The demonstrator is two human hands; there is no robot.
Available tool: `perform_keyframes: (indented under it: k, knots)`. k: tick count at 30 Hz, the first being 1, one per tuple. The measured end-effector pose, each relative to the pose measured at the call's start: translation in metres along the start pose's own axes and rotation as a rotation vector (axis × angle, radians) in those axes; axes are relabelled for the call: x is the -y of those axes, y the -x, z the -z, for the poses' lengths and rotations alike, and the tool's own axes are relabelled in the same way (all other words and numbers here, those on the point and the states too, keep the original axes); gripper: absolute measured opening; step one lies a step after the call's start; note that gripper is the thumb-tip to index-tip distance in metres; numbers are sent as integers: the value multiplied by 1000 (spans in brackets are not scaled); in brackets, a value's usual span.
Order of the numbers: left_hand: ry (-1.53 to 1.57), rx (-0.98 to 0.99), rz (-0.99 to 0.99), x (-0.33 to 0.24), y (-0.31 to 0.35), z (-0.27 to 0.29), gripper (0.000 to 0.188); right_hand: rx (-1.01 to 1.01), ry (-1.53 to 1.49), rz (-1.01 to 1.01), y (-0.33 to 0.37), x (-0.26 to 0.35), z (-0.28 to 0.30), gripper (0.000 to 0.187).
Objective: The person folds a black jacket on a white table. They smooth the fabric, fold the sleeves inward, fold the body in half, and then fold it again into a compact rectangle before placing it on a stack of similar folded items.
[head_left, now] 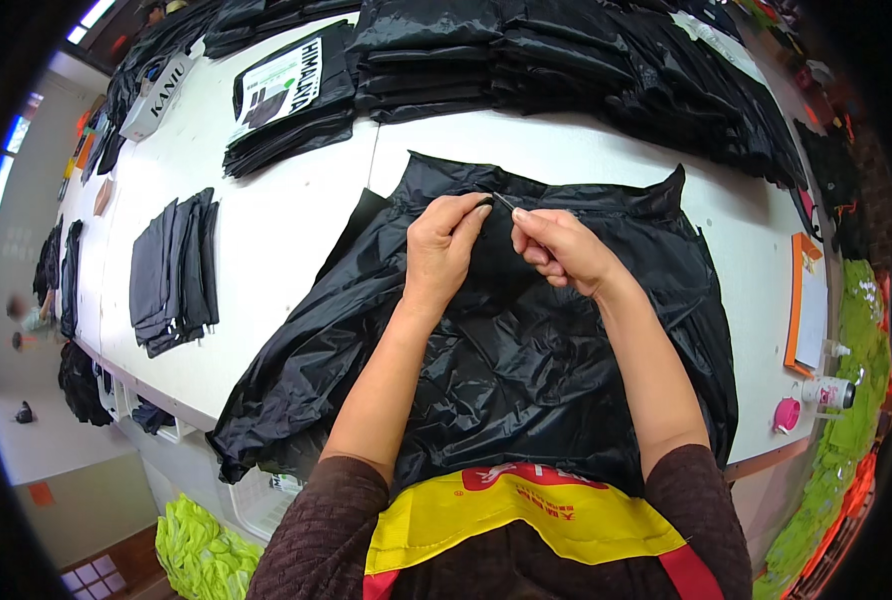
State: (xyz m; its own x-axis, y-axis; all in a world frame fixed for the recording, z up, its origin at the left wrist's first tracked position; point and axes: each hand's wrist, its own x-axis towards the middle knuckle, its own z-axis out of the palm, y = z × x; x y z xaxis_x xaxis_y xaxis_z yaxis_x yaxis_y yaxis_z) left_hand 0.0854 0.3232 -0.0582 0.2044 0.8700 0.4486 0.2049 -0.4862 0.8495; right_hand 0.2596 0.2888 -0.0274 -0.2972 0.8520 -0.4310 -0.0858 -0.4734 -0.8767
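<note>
A shiny black garment lies spread and wrinkled on the white table in front of me, its near part hanging toward my lap. My left hand is closed, thumb and forefinger pinching a bit of the black fabric near the far edge. Just to its right, my right hand is closed around a small, thin metal tool. The tool's tip points at the fabric beside my left fingertips. Its exact kind is too small to make out, and most of it is hidden in my fingers.
Stacks of folded black garments line the far side. A smaller pile with a printed sheet and another folded pile lie left. An orange-edged board, a bottle and a pink round item are at right.
</note>
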Motion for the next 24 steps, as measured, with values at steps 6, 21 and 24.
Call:
perform_keyframes:
  k: [6, 21, 24]
  knots:
    - [-64, 34, -68, 5, 1, -2, 14, 22, -57, 17, -4, -5, 10, 39]
    - [-177, -223, 132, 42, 24, 40, 28, -1394, 1103, -331, 235, -174, 264, 42]
    - [-644, 385, -347, 23, 43, 8, 43, -1408, 1282, -32, 232, -174, 261, 39]
